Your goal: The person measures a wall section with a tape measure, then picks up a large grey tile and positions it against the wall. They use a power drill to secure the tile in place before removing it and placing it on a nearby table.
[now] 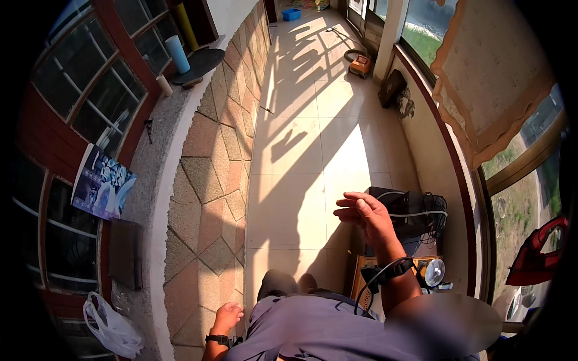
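Note:
My right hand (367, 215) is raised in front of me on the right, fingers stretched out to the left and thumb a little apart. It holds nothing. A black wrist strap (395, 272) with a dark cable sits on that forearm. Low at my left side hangs my left hand (227, 317), its fingers curled in, with no object visible in it. It is nearest to the diamond-patterned stone wall (208, 240) and wears a dark watch (217, 340).
At right, a dark box with tangled cables (430, 216) and a round clear lamp (431, 272) stand by the wall. An orange vacuum cleaner (360, 65) and a blue basin (291, 14) lie farther along the tiled floor (289, 204). A white plastic bag (114, 328) rests on the left ledge.

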{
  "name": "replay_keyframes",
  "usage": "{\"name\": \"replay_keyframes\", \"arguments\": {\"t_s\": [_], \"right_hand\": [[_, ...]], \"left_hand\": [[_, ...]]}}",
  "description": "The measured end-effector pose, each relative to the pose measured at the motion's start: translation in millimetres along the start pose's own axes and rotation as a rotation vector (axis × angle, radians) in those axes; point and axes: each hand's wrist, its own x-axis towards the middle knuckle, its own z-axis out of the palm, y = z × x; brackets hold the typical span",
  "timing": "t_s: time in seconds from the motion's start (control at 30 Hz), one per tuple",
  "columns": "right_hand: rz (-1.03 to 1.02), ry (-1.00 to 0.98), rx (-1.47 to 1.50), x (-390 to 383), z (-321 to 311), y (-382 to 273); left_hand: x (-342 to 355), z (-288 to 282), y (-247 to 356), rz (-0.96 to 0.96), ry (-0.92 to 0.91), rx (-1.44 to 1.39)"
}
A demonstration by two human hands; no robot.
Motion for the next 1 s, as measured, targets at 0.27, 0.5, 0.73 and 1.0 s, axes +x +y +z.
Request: {"name": "replay_keyframes", "arguments": {"t_s": [0.27, 0.5, 0.73, 1.0], "right_hand": [[-0.064, 0.22, -0.043, 187.6, -35.3, -31.3], [-0.219, 0.399, -0.06, 313.3, -71.4, -107.0], [-0.253, 0.545, -0.107, 462.0, -175.9, -142.9], [-0.217, 0.467, -0.049, 709.1, -260.2, -226.6]], "left_hand": [[192.7, 13.6, 213.8, 0.131, -0.146, 0.223], [294.4, 59.8, 469.9, 0.342, -0.283, 0.431], [411.6, 149.3, 667.1, 0.461, -0.299, 0.501], [484.8, 213.7, 819.8, 0.287, -0.229, 0.41]]}}
